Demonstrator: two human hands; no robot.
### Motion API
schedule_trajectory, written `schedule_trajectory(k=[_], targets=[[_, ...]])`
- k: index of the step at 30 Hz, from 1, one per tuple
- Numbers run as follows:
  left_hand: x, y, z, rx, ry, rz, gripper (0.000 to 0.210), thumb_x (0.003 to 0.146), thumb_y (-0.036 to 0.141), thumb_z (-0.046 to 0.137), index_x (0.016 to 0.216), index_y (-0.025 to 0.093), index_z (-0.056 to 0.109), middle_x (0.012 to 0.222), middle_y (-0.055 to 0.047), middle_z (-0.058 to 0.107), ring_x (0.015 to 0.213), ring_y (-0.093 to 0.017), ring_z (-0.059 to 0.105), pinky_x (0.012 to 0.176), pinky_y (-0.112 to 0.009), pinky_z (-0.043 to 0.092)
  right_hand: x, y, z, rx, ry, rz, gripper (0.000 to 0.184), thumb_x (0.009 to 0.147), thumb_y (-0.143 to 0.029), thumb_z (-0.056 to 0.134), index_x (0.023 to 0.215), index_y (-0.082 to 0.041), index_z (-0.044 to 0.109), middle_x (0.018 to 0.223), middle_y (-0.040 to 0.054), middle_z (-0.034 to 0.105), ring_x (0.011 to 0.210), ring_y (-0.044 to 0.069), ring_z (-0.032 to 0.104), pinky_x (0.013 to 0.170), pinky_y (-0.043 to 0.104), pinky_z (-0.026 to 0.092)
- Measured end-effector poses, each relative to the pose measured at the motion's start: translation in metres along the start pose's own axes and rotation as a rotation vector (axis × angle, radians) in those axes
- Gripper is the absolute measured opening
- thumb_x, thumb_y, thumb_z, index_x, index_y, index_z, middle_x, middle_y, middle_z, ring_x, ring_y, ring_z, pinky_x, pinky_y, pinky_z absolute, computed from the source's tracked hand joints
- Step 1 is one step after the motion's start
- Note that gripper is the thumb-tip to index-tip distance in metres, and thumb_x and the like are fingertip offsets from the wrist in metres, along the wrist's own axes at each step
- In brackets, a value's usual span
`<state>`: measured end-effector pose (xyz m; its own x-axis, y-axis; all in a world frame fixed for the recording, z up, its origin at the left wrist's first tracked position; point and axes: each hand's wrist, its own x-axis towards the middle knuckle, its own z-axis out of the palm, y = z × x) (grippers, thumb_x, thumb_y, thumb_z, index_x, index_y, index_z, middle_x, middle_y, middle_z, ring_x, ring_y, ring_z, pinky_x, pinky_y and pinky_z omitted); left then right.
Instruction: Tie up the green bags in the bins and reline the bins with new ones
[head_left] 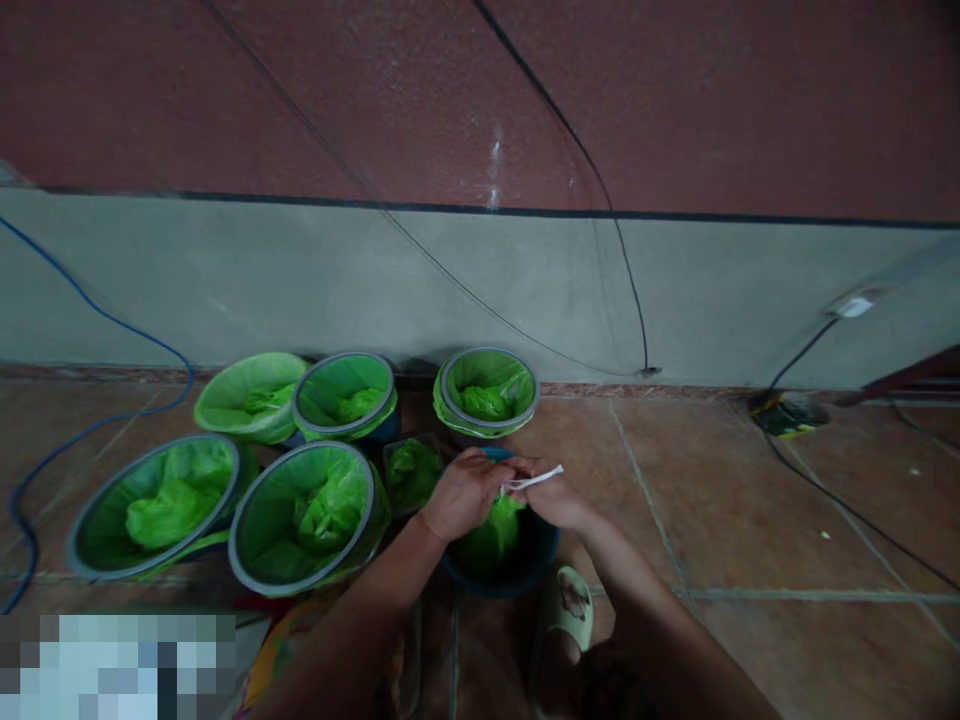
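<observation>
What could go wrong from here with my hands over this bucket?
The white strip at your left hand and right hand might slip, letting the green bag sag into the blue bucket. Your left forearm could knock the nearby gray-rimmed bin. The blue cable lying loose on the floor may catch a foot.

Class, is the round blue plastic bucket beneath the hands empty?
Not empty: thin, bright green plastic shows inside the bucket, below the left hand and right hand; how full, I cannot tell.
</observation>
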<state>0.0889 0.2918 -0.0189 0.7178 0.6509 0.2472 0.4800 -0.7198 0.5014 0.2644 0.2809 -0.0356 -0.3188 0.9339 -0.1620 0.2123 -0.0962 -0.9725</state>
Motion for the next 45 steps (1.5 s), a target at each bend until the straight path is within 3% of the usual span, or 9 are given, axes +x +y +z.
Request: schedule_trajectory(k=[6,11,17,23,29,33,38,41,45], targets=[[-0.005,0.003,0.002,-0.180,0.261,-0.049,0.024,0.093,0.024,0.048,0.096,0.022,0.072,0.107,-0.010,0.070,0.098,-0.020,0.064,0.091,-0.035,0.048,-0.007,-0.010,0.002,0.282,-0.077,0.057,0.026,0.070,-0.040,0.071,0.081,-0.017,0.064,0.064,-0.0035,0.054,0.055,0.008,0.039,0.053,0.022,0.033],[-0.003,0.001,0.003,-0.329,0.317,-0.141,0.024,0.092,0.024,0.051,0.098,0.023,0.074,0.110,-0.008,0.069,0.100,-0.018,0.065,0.090,-0.031,0.050,-0.006,-0.008,0.003,0.171,0.031,0.101,0.036,0.074,-0.050,0.068,0.084,-0.016,0.067,0.063,-0.0034,0.054,0.053,0.007,0.038,0.050,0.020,0.031],[-0.003,-0.009,0.004,-0.189,0.092,-0.334,0.024,0.092,0.023,0.050,0.094,0.022,0.074,0.097,-0.008,0.074,0.094,-0.021,0.067,0.089,-0.031,0.048,-0.002,-0.004,-0.003,-0.379,0.252,0.077,0.017,0.084,-0.024,0.051,0.085,-0.018,0.068,0.082,0.0046,0.067,0.074,0.015,0.058,0.069,0.027,0.043],[-0.008,-0.013,0.007,0.142,-0.099,-0.614,0.031,0.094,0.031,0.046,0.092,0.016,0.073,0.087,-0.015,0.073,0.086,-0.026,0.068,0.081,-0.034,0.048,-0.009,-0.007,-0.006,-0.829,0.096,0.298,0.020,0.081,-0.011,0.052,0.075,-0.016,0.071,0.083,0.0120,0.071,0.079,0.022,0.064,0.070,0.030,0.044],[-0.009,-0.021,0.000,0.268,-0.213,-0.808,0.028,0.092,0.025,0.045,0.102,0.014,0.069,0.096,-0.016,0.073,0.094,-0.027,0.069,0.081,-0.034,0.050,-0.015,-0.007,-0.017,-1.033,0.159,0.574,0.021,0.082,-0.013,0.052,0.086,-0.011,0.073,0.097,0.0195,0.072,0.089,0.028,0.067,0.070,0.032,0.045],[-0.002,-0.024,0.001,0.030,-0.118,-0.832,0.029,0.091,0.024,0.043,0.083,0.015,0.069,0.087,-0.011,0.073,0.090,-0.022,0.069,0.080,-0.030,0.050,-0.012,-0.007,-0.022,-0.925,0.108,0.420,0.024,0.087,-0.018,0.049,0.077,-0.013,0.070,0.083,0.0126,0.070,0.077,0.020,0.063,0.067,0.028,0.041],[0.007,-0.015,0.014,-0.818,0.129,-0.910,0.024,0.084,0.029,0.049,0.066,0.016,0.061,0.060,-0.001,0.063,0.051,-0.012,0.059,0.049,-0.022,0.041,-0.006,-0.011,-0.019,-0.519,0.150,0.061,0.036,0.091,-0.037,0.047,0.064,-0.017,0.059,0.063,0.0000,0.056,0.059,0.011,0.049,0.059,0.024,0.037],[0.008,-0.008,0.022,-1.101,0.215,-0.917,0.029,0.081,0.039,0.056,0.063,0.016,0.056,0.057,0.001,0.058,0.044,-0.009,0.052,0.044,-0.021,0.036,-0.005,-0.016,-0.014,-0.289,0.172,-0.082,0.040,0.088,-0.044,0.054,0.058,-0.017,0.055,0.070,0.0000,0.056,0.065,0.011,0.051,0.060,0.022,0.039],[0.005,-0.005,0.026,-1.200,0.148,-0.775,0.024,0.070,0.036,0.067,0.062,0.016,0.056,0.050,0.005,0.050,0.044,-0.007,0.047,0.047,-0.021,0.039,-0.007,-0.023,-0.006,-0.156,0.166,-0.173,0.037,0.083,-0.045,0.061,0.061,-0.016,0.062,0.097,0.0057,0.062,0.086,0.014,0.059,0.071,0.024,0.045]])
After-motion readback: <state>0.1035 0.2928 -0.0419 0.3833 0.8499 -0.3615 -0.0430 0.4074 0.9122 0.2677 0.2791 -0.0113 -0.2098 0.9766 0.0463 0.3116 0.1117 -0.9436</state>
